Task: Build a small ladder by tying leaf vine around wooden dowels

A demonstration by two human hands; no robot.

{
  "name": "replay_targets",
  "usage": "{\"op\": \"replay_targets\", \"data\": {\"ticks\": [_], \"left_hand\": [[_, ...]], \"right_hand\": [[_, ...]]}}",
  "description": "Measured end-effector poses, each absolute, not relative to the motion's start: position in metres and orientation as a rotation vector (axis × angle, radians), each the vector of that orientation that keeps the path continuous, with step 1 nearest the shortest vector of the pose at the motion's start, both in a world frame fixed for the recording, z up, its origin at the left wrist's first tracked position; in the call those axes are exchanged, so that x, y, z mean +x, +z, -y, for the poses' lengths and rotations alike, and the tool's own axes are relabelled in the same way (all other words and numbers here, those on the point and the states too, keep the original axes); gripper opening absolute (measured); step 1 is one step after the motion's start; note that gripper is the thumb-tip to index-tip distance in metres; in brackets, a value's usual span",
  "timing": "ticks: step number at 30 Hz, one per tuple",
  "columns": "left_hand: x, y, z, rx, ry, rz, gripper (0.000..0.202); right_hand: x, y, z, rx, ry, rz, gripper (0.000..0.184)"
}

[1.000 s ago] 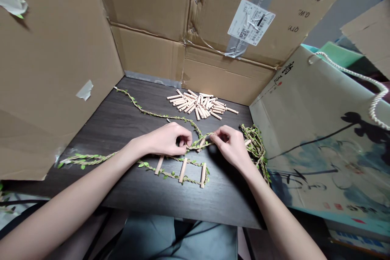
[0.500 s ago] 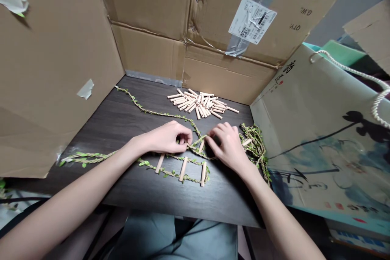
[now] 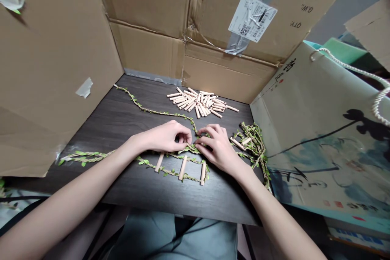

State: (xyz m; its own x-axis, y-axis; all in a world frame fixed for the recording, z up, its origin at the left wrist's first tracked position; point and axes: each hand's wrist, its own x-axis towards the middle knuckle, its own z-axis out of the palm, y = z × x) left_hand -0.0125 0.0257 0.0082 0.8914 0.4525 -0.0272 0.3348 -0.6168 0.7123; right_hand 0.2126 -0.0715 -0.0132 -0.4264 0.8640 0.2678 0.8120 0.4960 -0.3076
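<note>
Leafy twine (image 3: 192, 149) pinched by left hand (image 3: 167, 136). Right hand (image 3: 217, 149) fingers curled at twine; grip not discernible. Twine section located between both hands, above desk (image 3: 183, 199), long axis left-right.

At two o'clock, the cardboard panel (image 3: 210, 16) reads, upside down, "CUTF(MM): 465X", "G.W.:" and "QTY:". At one o'clock, a white label (image 3: 252, 17) bears a QR code (image 3: 244, 30) (its fine print seems unreadable). The three-o'clock paper bag (image 3: 319, 134) carries brushed characters (image 3: 289, 66).

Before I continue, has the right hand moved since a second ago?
Yes. Against the pile of drilled wooden dowels, the right hand has shifted leftward, towards the left hand.
</note>
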Motion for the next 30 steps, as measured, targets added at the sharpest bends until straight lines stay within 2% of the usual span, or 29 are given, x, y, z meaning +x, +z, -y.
{"op": "replay_targets", "data": {"ticks": [4, 9, 17, 23, 27, 30], "left_hand": [[-0.013, 0.011, -0.026, 2.248, 0.166, -0.556, 0.014], [-0.015, 0.011, -0.028, 2.203, 0.169, -0.531, 0.013], [-0.015, 0.010, -0.031, 2.166, 0.170, -0.518, 0.013], [-0.015, 0.010, -0.031, 2.134, 0.173, -0.525, 0.012], [-0.015, 0.010, -0.032, 2.110, 0.153, -0.528, 0.012], [-0.015, 0.009, -0.034, 2.111, 0.127, -0.542, 0.013]], "right_hand": [[0.215, -0.009, 0.072, -1.466, 0.253, 2.295, 0.017], [0.208, -0.002, 0.076, -1.362, 0.429, 2.378, 0.016], [0.209, 0.001, 0.076, -1.450, 0.433, 2.397, 0.019], [0.208, 0.000, 0.076, -1.495, 0.377, 2.477, 0.031], [0.212, -0.001, 0.075, -1.571, 0.381, 2.429, 0.025], [0.217, 0.003, 0.075, -1.584, 0.516, 2.324, 0.023]]}}
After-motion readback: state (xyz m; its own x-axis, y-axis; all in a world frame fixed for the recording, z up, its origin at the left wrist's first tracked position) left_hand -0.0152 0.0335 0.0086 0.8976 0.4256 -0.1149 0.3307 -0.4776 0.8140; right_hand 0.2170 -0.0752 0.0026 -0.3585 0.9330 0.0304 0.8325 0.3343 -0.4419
